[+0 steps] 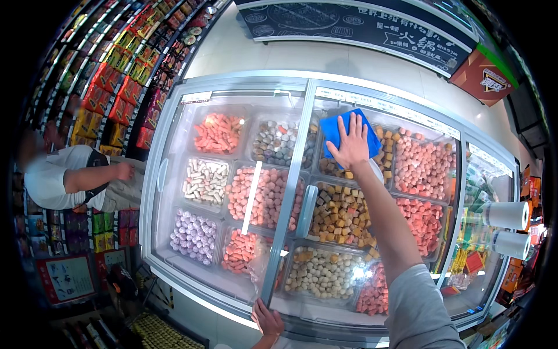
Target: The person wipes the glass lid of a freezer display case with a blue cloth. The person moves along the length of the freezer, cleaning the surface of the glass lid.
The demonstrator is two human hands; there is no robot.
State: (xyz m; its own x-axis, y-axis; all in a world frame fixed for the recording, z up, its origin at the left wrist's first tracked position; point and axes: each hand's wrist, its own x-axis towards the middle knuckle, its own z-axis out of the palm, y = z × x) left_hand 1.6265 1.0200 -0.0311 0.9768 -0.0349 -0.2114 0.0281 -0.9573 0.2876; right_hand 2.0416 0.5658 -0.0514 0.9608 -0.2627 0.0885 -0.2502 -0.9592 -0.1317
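My right hand [351,141] lies flat with its fingers spread on a blue cloth [329,131], pressing it against the far part of a sliding glass lid [279,94]. The lid covers a chest freezer [196,290]. At the freezer's front edge, my left hand [267,320] touches the frame beside the near end of the grey dividing bar [290,196]; whether it grips the frame is unclear. Beneath the glass, plastic bins hold frozen pink sticks [218,133], purple balls [193,237], tan cubes [342,213] and pale balls [320,275]. A light-blue lid handle [307,211] stands left of my right forearm.
Another person [74,174] stands at the left by shelves of packaged goods [117,96]. White plastic-bag rolls [508,216] stand at the freezer's right. Past its far side is tiled floor [279,56], then a dark cabinet bearing writing [348,32]. A black bag [122,281] is at lower left.
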